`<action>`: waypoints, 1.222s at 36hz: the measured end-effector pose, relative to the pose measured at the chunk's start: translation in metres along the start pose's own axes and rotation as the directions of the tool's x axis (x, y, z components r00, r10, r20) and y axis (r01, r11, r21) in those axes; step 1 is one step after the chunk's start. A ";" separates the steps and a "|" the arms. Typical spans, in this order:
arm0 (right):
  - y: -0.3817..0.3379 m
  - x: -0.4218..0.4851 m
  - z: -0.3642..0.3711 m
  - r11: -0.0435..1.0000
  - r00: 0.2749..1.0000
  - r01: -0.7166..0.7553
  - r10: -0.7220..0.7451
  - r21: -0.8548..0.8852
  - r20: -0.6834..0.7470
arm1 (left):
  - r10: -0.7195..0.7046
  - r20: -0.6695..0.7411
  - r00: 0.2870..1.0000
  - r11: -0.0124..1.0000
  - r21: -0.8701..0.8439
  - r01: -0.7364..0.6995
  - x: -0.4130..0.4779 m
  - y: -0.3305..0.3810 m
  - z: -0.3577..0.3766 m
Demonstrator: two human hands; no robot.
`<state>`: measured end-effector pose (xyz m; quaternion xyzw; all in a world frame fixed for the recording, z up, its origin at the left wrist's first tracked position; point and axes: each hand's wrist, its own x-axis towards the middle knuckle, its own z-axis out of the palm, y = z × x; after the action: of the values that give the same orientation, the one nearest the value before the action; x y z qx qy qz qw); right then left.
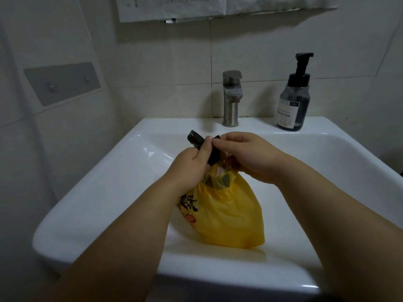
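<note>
A yellow plastic bag (226,214) with black printed characters and an orange picture sits in the white sink basin (113,184). Its gathered neck points up between my hands. My left hand (192,166) grips a slim black object (196,139) that slants up to the left, and the same hand lies against the bag's neck. My right hand (246,153) pinches the upper end of that black object with thumb and forefinger, just above the bag's opening. What the bag contains is mostly hidden; something dark and pale shows at the mouth.
A steel faucet (231,99) stands at the back middle of the sink. A dark pump soap bottle (293,99) stands on the rim to its right. Tiled walls close in behind and on the left, with a grey plate (63,83) fixed on the left wall.
</note>
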<state>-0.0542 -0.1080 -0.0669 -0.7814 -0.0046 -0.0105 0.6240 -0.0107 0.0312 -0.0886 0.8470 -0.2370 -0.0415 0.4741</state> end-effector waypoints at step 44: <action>0.010 0.006 -0.013 0.993 0.997 -0.023 0.032 -0.115 0.074 | 0.550 -0.245 0.798 0.796 0.444 -0.412 0.003 -0.010 -0.007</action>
<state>-0.0479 -0.1229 -0.0732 -0.8155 -0.0170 0.0275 0.5778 -0.0028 0.0398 -0.0929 0.8224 -0.3600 0.2845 0.3363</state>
